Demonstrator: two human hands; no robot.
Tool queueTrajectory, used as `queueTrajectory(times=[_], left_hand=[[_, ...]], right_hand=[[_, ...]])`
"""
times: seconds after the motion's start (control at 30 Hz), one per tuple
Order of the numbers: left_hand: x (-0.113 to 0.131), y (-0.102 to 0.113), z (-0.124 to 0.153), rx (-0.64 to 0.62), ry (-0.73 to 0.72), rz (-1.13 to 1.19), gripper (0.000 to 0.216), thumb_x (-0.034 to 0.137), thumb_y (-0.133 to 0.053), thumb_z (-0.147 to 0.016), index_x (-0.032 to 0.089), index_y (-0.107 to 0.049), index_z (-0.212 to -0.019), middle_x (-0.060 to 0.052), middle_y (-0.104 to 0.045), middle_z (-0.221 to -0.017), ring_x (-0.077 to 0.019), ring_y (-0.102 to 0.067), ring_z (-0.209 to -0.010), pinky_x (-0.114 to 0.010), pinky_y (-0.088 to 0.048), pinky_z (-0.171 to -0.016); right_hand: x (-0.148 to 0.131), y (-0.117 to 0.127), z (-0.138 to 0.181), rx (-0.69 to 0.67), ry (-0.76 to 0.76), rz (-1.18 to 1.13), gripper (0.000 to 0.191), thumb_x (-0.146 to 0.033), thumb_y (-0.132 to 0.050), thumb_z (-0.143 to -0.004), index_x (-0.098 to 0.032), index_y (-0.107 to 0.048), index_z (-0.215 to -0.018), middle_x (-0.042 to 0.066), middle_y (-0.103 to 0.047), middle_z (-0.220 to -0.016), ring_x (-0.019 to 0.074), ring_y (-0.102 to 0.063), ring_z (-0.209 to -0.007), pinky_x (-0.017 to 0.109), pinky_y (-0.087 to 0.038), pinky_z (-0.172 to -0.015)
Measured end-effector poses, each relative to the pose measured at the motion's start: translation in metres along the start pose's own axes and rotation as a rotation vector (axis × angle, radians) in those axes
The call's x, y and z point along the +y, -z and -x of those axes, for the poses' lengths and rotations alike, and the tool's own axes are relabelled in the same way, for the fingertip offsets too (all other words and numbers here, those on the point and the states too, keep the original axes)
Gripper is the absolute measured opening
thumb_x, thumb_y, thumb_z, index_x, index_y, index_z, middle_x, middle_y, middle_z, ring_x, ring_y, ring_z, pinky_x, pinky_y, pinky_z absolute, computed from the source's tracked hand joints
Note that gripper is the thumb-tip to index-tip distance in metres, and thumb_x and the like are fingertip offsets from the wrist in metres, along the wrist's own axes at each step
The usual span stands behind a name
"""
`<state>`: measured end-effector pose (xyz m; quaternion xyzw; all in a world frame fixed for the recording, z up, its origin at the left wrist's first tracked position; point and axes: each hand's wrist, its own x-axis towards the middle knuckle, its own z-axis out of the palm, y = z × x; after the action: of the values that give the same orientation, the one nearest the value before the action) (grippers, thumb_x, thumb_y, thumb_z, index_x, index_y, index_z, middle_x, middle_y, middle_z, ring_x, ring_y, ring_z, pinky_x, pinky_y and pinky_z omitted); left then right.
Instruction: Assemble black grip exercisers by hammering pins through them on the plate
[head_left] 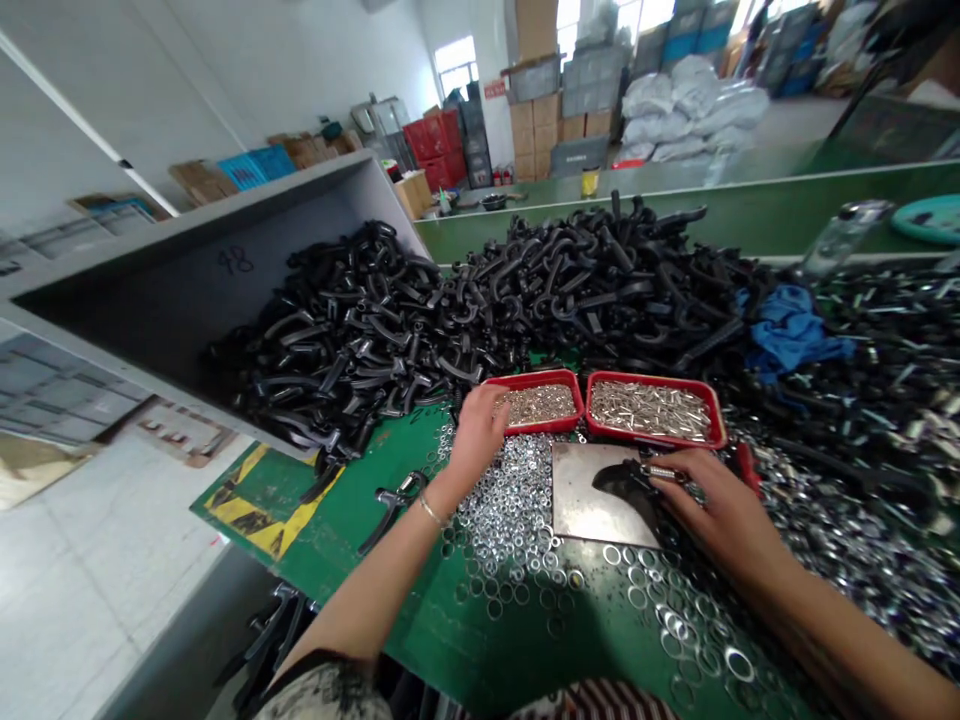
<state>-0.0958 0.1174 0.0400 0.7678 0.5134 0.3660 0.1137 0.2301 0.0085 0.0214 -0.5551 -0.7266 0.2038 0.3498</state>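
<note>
My left hand [478, 428] reaches to the left end of a red tray [580, 397] of tiny metal parts. Its fingers are bent together at the parts, and whatever is between the tips is hidden. With thumb and fingers, my right hand [712, 500] grips a black curved handle-like part [626, 482], which lies over a flat metal plate [574, 500]. A ribbed, silvery cylindrical piece [666, 474] shows at that part, beside my fingers. Another red tray [721, 425], filled with small metal pins [649, 408], stands just beyond the plate.
Loose nuts and small rings [510, 500] cover the green table around the plate. Black curved parts [585, 270] are heaped behind the trays and spill from a tipped grey bin [172, 250]. A blue cloth [795, 330] and more metal pieces [847, 560] lie to the right.
</note>
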Motion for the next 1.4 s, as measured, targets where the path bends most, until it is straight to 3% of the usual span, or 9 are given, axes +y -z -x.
queueTrajectory(times=[0.17,0.3,0.5,0.63,0.8,0.93,1.07,1.27,1.4], left_hand=[[-0.043,-0.012,-0.082,-0.072,-0.013,-0.084,0.028,0.009,-0.047,-0.092,0.016,-0.070,-0.107,-0.011,-0.069,-0.112,-0.0236,-0.060,-0.113,-0.043,-0.043,-0.107],[-0.018,-0.064,-0.126,-0.160,0.109,0.204,0.023,0.011,-0.055,-0.090,0.018,-0.072,-0.104,-0.009,-0.071,-0.116,-0.0212,-0.062,-0.114,-0.037,-0.043,-0.107],[0.020,-0.143,-0.192,-0.021,0.460,0.302,0.029,0.033,-0.062,-0.092,0.008,-0.068,-0.105,-0.022,-0.071,-0.107,-0.0292,-0.067,-0.107,-0.040,-0.049,-0.094],[0.033,-0.168,-0.218,0.093,0.650,0.337,0.043,0.049,-0.063,-0.089,0.010,-0.067,-0.106,-0.024,-0.069,-0.111,-0.0349,-0.065,-0.112,-0.046,-0.048,-0.094],[0.036,-0.174,-0.222,0.213,0.615,0.449,0.027,0.035,-0.057,-0.096,0.017,-0.062,-0.115,-0.009,-0.070,-0.113,-0.0203,-0.065,-0.106,-0.032,-0.048,-0.093],[0.031,-0.149,-0.209,0.351,0.282,0.492,0.018,0.027,-0.056,-0.097,0.016,-0.059,-0.111,-0.008,-0.069,-0.109,-0.0180,-0.064,-0.106,-0.029,-0.046,-0.098],[0.052,-0.102,-0.158,0.235,0.020,0.505,0.034,0.038,-0.056,-0.098,0.018,-0.051,-0.124,-0.009,-0.067,-0.113,-0.0194,-0.067,-0.103,-0.032,-0.049,-0.095],[0.100,-0.068,-0.012,-0.396,0.308,0.702,0.042,0.057,-0.037,-0.101,0.021,-0.052,-0.116,0.000,-0.064,-0.064,-0.0148,-0.060,-0.050,-0.027,-0.050,-0.054],[0.101,-0.071,0.052,-0.475,0.538,0.870,0.044,0.060,-0.035,-0.099,0.023,-0.054,-0.112,0.002,-0.059,-0.058,-0.0150,-0.057,-0.046,-0.026,-0.045,-0.046]], right_hand=[[-0.006,-0.006,0.011,-0.010,0.105,-0.022,0.023,-0.032,-0.057,-0.096,-0.028,-0.062,-0.118,0.009,-0.067,-0.116,0.0275,-0.063,-0.110,0.045,-0.049,-0.098],[-0.014,-0.014,0.016,-0.035,0.005,-0.077,0.025,-0.034,-0.053,-0.098,-0.030,-0.060,-0.122,0.008,-0.068,-0.120,0.0270,-0.065,-0.112,0.045,-0.051,-0.099],[-0.025,-0.028,0.030,-0.130,-0.233,-0.260,0.031,-0.041,-0.048,-0.099,-0.031,-0.055,-0.128,0.010,-0.063,-0.132,0.0287,-0.061,-0.122,0.050,-0.049,-0.105],[-0.021,-0.042,0.032,-0.080,-0.413,-0.559,0.030,-0.050,-0.051,-0.097,-0.031,-0.054,-0.120,0.012,-0.066,-0.125,0.0281,-0.072,-0.095,0.049,-0.059,-0.088],[-0.009,-0.042,0.010,0.067,-0.676,-0.954,0.037,-0.055,-0.065,-0.088,-0.025,-0.058,-0.109,0.006,-0.072,-0.100,0.0208,-0.071,-0.078,0.037,-0.058,-0.075],[-0.001,-0.033,-0.001,-0.029,-0.735,-1.161,0.037,-0.053,-0.069,-0.087,-0.019,-0.067,-0.104,0.007,-0.071,-0.099,0.0142,-0.065,-0.075,0.030,-0.055,-0.073],[-0.006,-0.026,-0.006,-0.151,-0.664,-0.953,0.043,-0.059,-0.061,-0.090,-0.017,-0.067,-0.091,0.005,-0.067,-0.086,0.0148,-0.059,-0.070,0.029,-0.051,-0.069],[-0.022,-0.021,-0.017,0.014,-0.296,-0.157,0.033,-0.052,-0.046,-0.099,-0.024,-0.056,-0.086,0.001,-0.061,-0.076,0.0198,-0.058,-0.074,0.030,-0.043,-0.072],[-0.032,-0.020,-0.016,-0.080,-0.181,-0.021,0.027,-0.045,-0.039,-0.102,-0.024,-0.053,-0.092,0.005,-0.066,-0.086,0.0221,-0.062,-0.079,0.032,-0.043,-0.076]])
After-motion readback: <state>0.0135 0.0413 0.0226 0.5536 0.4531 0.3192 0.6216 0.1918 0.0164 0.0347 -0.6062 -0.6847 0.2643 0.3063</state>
